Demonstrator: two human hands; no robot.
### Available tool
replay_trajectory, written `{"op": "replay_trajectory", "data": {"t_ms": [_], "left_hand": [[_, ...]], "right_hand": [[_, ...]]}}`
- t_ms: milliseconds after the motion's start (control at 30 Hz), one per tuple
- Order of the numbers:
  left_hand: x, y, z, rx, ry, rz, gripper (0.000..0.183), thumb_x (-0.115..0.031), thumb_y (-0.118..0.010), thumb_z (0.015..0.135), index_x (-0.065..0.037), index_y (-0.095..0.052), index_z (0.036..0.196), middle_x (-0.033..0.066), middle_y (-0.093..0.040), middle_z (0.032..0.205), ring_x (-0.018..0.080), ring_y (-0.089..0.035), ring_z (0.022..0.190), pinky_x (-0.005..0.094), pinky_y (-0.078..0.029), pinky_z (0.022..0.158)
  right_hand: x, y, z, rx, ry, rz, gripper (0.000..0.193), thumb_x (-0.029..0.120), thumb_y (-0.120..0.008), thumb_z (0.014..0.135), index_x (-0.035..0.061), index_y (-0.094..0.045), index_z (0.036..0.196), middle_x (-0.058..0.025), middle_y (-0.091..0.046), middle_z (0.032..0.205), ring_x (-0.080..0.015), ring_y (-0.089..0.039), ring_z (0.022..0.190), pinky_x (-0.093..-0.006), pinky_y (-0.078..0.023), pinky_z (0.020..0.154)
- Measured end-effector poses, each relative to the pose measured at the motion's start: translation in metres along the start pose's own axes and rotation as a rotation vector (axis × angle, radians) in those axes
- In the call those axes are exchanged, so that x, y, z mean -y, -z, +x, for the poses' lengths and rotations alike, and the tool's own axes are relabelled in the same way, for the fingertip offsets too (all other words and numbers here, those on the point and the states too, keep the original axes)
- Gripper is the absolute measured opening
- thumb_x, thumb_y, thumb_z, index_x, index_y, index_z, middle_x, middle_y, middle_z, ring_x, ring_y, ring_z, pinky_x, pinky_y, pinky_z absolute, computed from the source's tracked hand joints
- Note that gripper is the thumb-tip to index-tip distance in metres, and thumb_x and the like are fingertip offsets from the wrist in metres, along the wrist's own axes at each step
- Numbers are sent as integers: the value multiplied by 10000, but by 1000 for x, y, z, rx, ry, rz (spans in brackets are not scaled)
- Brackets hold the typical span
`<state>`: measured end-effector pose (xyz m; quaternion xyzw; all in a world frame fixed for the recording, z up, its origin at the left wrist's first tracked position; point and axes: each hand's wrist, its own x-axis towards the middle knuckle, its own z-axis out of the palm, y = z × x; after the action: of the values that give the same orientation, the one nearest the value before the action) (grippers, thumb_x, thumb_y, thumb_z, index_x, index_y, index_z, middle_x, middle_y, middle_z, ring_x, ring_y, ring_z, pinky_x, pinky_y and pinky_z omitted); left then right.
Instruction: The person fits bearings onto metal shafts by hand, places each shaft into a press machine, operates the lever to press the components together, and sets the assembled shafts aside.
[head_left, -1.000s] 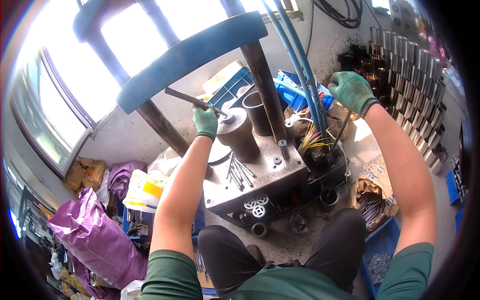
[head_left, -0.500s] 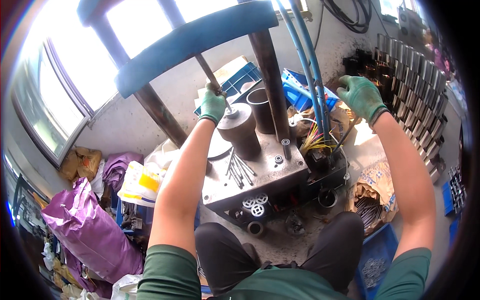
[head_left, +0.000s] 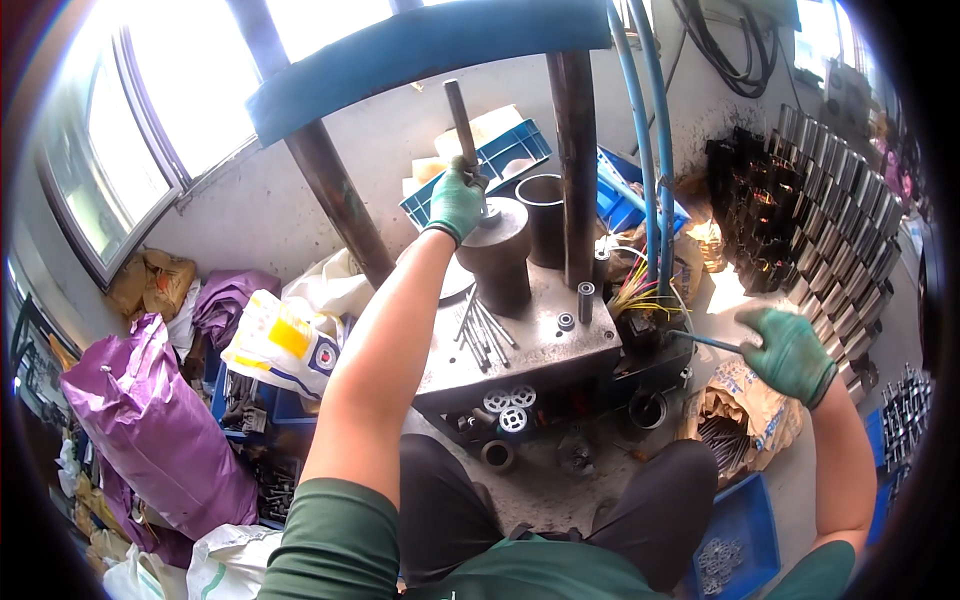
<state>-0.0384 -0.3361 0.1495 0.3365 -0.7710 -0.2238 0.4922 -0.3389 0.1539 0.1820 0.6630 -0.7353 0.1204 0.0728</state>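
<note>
My left hand (head_left: 458, 205), in a green glove, is closed around a dark metal rod (head_left: 458, 115) that stands nearly upright, its top end free. The rod's lower part is hidden in the glove, just over a thick grey metal cylinder (head_left: 497, 245) on the press table (head_left: 550, 350). Away to the right, my gloved right hand (head_left: 790, 355) is at the end of a thin lever (head_left: 705, 341), fingers curled over it. Several thin metal rods (head_left: 483, 335) lie on the table, left of a small upright tube (head_left: 585, 302) and a small ring (head_left: 566, 321).
The press's blue crossbeam (head_left: 430, 50) and steel columns (head_left: 572, 170) frame the workspace. Behind stand an open dark tube (head_left: 541, 205) and a blue crate (head_left: 515, 150). Stacked metal cylinders (head_left: 840, 200) rise at right. A purple sack (head_left: 160, 430) leans at left; a blue tray (head_left: 735, 530) sits low right.
My right hand has come down to the lever, which has swung from a raised slant to nearly level. My left hand still holds the rod by the cylinder. The view has shifted slightly.
</note>
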Motion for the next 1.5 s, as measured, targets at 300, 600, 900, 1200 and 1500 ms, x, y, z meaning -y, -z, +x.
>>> {"op": "replay_trajectory", "data": {"t_ms": [300,600,900,1200,1500], "left_hand": [[-17,-15,-39,-76,146,-161,499,-104,-665,1033,-55,-482,1495,24,-618,829,124,-595,719,297,-516,686],[-6,-9,-36,-94,87,-139,228,-151,-660,1052,-30,-681,1244,32,-694,910,118,-603,791,287,-513,744],[-16,-10,-37,-85,110,-156,197,-169,-672,1043,-26,-721,1170,70,-744,975,131,-622,851,297,-511,803],[-21,-6,-41,-76,126,-154,202,-179,-689,1031,-37,-728,1169,86,-762,986,143,-634,846,305,-518,809],[-33,-2,-44,-70,164,-159,215,-197,-693,1026,-49,-739,1174,114,-782,1040,192,-688,896,333,-533,847]], "right_hand": [[20,2,-28,409,118,26,407,306,-638,868,101,-750,1201,-187,-753,1062,-391,-721,958,-479,-577,878],[36,-34,-79,396,-73,115,370,210,-614,792,30,-780,1069,-241,-738,974,-411,-723,916,-475,-583,853],[45,-65,-113,193,-146,102,188,208,-653,820,36,-715,776,-208,-700,810,-422,-694,794,-514,-558,743],[48,-63,-112,171,-170,72,180,206,-717,821,45,-695,743,-205,-681,777,-422,-682,742,-506,-541,676],[49,-54,-103,184,-151,40,163,199,-717,825,47,-718,765,-193,-691,779,-415,-685,734,-493,-549,681]]}}
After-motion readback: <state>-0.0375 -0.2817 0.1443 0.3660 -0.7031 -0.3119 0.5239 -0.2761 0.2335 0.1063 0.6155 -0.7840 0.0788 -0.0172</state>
